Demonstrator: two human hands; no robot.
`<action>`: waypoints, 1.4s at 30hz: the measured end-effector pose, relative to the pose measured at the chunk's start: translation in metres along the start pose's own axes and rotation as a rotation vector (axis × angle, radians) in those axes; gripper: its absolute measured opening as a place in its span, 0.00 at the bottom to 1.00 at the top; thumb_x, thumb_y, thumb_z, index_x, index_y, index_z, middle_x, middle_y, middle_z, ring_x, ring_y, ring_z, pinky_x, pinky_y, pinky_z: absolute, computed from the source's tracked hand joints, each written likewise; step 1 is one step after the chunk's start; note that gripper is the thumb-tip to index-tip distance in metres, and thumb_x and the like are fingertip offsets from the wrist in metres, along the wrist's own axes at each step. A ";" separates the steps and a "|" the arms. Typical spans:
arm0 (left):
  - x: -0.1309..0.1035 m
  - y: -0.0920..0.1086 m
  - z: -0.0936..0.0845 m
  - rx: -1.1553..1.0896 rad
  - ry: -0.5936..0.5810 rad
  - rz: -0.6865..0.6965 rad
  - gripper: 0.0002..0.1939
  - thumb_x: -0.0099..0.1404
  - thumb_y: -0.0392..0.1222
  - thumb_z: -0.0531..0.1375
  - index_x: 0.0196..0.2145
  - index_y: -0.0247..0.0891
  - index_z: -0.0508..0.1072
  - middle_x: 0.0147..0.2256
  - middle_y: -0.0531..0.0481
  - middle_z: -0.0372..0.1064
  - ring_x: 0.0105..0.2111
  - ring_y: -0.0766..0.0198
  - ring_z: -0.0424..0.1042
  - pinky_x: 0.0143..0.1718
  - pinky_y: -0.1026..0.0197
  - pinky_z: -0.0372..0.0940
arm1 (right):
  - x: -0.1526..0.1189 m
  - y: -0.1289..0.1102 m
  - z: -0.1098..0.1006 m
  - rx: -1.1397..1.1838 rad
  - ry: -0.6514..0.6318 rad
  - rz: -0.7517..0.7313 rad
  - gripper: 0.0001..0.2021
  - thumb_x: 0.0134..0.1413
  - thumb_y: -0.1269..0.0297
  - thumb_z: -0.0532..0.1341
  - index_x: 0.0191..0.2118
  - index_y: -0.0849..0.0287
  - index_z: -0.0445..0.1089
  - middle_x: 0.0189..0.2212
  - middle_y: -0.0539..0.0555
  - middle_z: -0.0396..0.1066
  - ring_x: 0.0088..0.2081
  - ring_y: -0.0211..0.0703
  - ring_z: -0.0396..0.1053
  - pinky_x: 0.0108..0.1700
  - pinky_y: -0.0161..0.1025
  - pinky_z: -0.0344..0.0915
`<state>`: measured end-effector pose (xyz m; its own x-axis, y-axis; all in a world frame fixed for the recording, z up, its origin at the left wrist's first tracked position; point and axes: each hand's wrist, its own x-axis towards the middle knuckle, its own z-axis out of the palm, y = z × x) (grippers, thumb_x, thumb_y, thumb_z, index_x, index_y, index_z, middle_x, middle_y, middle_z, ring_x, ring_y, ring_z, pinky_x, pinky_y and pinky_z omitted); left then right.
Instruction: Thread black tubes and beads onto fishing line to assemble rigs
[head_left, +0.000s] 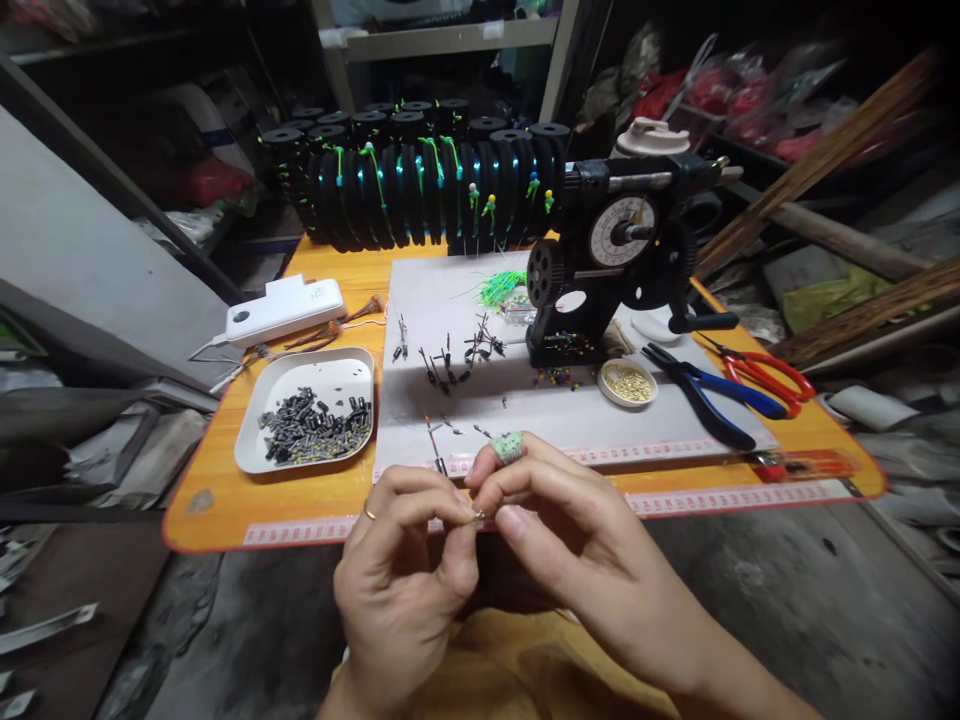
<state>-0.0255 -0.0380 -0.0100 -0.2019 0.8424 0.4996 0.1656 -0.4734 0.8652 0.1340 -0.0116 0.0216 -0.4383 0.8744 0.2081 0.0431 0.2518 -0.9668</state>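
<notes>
My left hand [409,570] and my right hand [577,530] meet in front of the table's near edge. Between their fingertips is a tiny brass-coloured piece [478,516], pinched from both sides; its shape is too small to tell. A green patterned wrap [507,447] covers a finger of my right hand. Just beyond the hands, small dark parts with thin wires [448,372] lie on the grey board [540,430]. To the left, a white tray [250,440] holds many small dark cylinders [307,425]. A little round dish [628,403] of gold-coloured bits stands to the right.
A black hand-cranked winder [585,290] with a dial stands at the back right, beside a row of black spools [435,195]. Pliers with blue handles [705,400] and red-handled pliers [765,372] lie at right. A white power strip [285,311] is back left.
</notes>
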 end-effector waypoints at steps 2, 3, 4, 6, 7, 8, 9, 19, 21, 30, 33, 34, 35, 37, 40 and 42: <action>0.001 0.000 -0.001 0.023 -0.012 0.004 0.11 0.62 0.26 0.64 0.35 0.42 0.76 0.32 0.53 0.70 0.34 0.67 0.71 0.36 0.68 0.69 | 0.000 0.001 0.001 0.000 0.016 0.008 0.06 0.65 0.70 0.59 0.39 0.56 0.73 0.40 0.52 0.70 0.42 0.37 0.71 0.43 0.31 0.70; 0.002 -0.001 -0.001 0.035 -0.014 0.002 0.11 0.62 0.26 0.64 0.35 0.42 0.76 0.32 0.53 0.70 0.34 0.67 0.71 0.36 0.68 0.69 | -0.001 0.001 0.001 0.000 0.026 0.012 0.06 0.65 0.71 0.59 0.39 0.56 0.73 0.40 0.52 0.70 0.42 0.37 0.70 0.42 0.30 0.70; 0.002 -0.001 -0.001 0.046 -0.017 -0.001 0.10 0.62 0.26 0.64 0.35 0.42 0.76 0.32 0.53 0.70 0.33 0.67 0.71 0.36 0.68 0.68 | -0.001 0.002 0.001 0.004 0.032 0.018 0.06 0.65 0.71 0.59 0.38 0.56 0.73 0.40 0.52 0.70 0.41 0.37 0.70 0.41 0.30 0.70; 0.002 -0.002 -0.002 0.051 -0.028 0.002 0.10 0.62 0.26 0.64 0.34 0.41 0.76 0.32 0.53 0.69 0.33 0.67 0.71 0.36 0.69 0.68 | 0.000 0.002 0.002 0.020 0.022 0.035 0.06 0.65 0.71 0.59 0.38 0.56 0.72 0.40 0.52 0.69 0.40 0.36 0.70 0.40 0.30 0.70; 0.002 -0.002 -0.002 0.041 -0.032 0.005 0.09 0.63 0.26 0.64 0.34 0.41 0.75 0.32 0.53 0.69 0.33 0.68 0.71 0.36 0.69 0.69 | 0.000 0.002 0.002 0.027 0.016 0.048 0.06 0.65 0.71 0.59 0.38 0.56 0.72 0.40 0.52 0.69 0.40 0.36 0.70 0.40 0.30 0.70; 0.002 -0.003 -0.001 0.024 -0.037 0.004 0.09 0.63 0.27 0.64 0.34 0.41 0.75 0.32 0.54 0.69 0.34 0.68 0.70 0.36 0.70 0.69 | 0.000 0.002 0.002 0.031 0.010 0.060 0.06 0.65 0.71 0.59 0.37 0.56 0.72 0.40 0.52 0.68 0.40 0.36 0.70 0.40 0.30 0.70; 0.001 -0.003 -0.001 0.004 -0.042 0.002 0.09 0.64 0.27 0.64 0.35 0.41 0.75 0.32 0.54 0.69 0.34 0.69 0.70 0.37 0.71 0.69 | 0.001 0.002 0.002 0.031 0.003 0.071 0.06 0.65 0.71 0.59 0.37 0.56 0.72 0.39 0.52 0.68 0.40 0.36 0.69 0.40 0.30 0.70; -0.007 -0.005 -0.001 -0.082 -0.093 -0.054 0.12 0.63 0.25 0.63 0.38 0.42 0.76 0.39 0.52 0.73 0.41 0.67 0.74 0.44 0.68 0.71 | 0.004 0.003 -0.002 -0.228 -0.022 -0.021 0.06 0.62 0.73 0.61 0.34 0.57 0.69 0.34 0.49 0.64 0.38 0.36 0.68 0.39 0.31 0.67; -0.008 -0.003 0.001 -0.114 -0.060 -0.048 0.13 0.62 0.23 0.63 0.38 0.41 0.76 0.37 0.52 0.74 0.37 0.68 0.74 0.39 0.70 0.72 | 0.002 0.007 -0.001 -0.272 0.016 -0.059 0.06 0.61 0.73 0.63 0.34 0.57 0.67 0.34 0.50 0.66 0.39 0.37 0.68 0.40 0.32 0.68; -0.005 0.000 0.003 -0.501 -0.073 -0.380 0.08 0.65 0.30 0.65 0.35 0.43 0.79 0.34 0.56 0.74 0.30 0.75 0.75 0.34 0.75 0.72 | 0.000 0.011 -0.007 -0.311 0.089 -0.425 0.10 0.61 0.79 0.63 0.46 0.65 0.77 0.39 0.57 0.76 0.39 0.35 0.76 0.43 0.27 0.72; -0.002 0.000 0.003 -0.523 -0.096 -0.378 0.08 0.65 0.30 0.65 0.35 0.43 0.80 0.32 0.56 0.73 0.28 0.75 0.74 0.34 0.75 0.72 | -0.001 0.011 -0.007 -0.414 0.121 -0.491 0.10 0.60 0.81 0.63 0.44 0.67 0.77 0.37 0.58 0.78 0.40 0.38 0.76 0.44 0.29 0.72; -0.001 0.000 0.003 -0.511 -0.095 -0.367 0.08 0.65 0.29 0.65 0.35 0.42 0.81 0.31 0.55 0.73 0.29 0.74 0.74 0.34 0.75 0.72 | -0.001 0.012 -0.007 -0.459 0.136 -0.506 0.09 0.60 0.81 0.62 0.44 0.67 0.77 0.35 0.58 0.77 0.38 0.39 0.76 0.42 0.31 0.72; 0.000 0.000 0.003 -0.498 -0.095 -0.356 0.08 0.64 0.29 0.66 0.35 0.42 0.81 0.31 0.55 0.73 0.30 0.74 0.75 0.34 0.75 0.72 | -0.001 0.013 -0.006 -0.496 0.146 -0.516 0.09 0.61 0.81 0.62 0.43 0.67 0.76 0.33 0.58 0.77 0.37 0.40 0.75 0.40 0.32 0.72; 0.002 -0.001 0.004 -0.482 -0.097 -0.347 0.09 0.64 0.27 0.66 0.35 0.41 0.80 0.32 0.54 0.73 0.30 0.73 0.74 0.35 0.74 0.72 | -0.001 0.016 -0.007 -0.516 0.144 -0.509 0.07 0.62 0.80 0.61 0.42 0.66 0.75 0.32 0.58 0.76 0.35 0.41 0.74 0.37 0.34 0.71; 0.003 -0.004 0.004 -0.484 -0.115 -0.353 0.10 0.64 0.27 0.65 0.36 0.41 0.80 0.32 0.54 0.72 0.30 0.73 0.74 0.36 0.73 0.72 | 0.000 0.022 -0.010 -0.437 0.108 -0.446 0.07 0.63 0.79 0.61 0.42 0.64 0.73 0.32 0.56 0.74 0.33 0.38 0.72 0.34 0.33 0.70; 0.005 -0.005 0.003 -0.480 -0.125 -0.363 0.10 0.64 0.27 0.65 0.36 0.41 0.80 0.32 0.54 0.73 0.30 0.73 0.75 0.36 0.73 0.72 | 0.001 0.026 -0.014 -0.392 0.075 -0.394 0.08 0.63 0.79 0.61 0.44 0.62 0.73 0.32 0.54 0.73 0.31 0.37 0.71 0.33 0.32 0.69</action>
<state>-0.0241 -0.0306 -0.0124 -0.0446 0.9817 0.1851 -0.3517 -0.1888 0.9169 0.1469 0.0013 -0.0016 -0.4248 0.7064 0.5662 0.2260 0.6884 -0.6892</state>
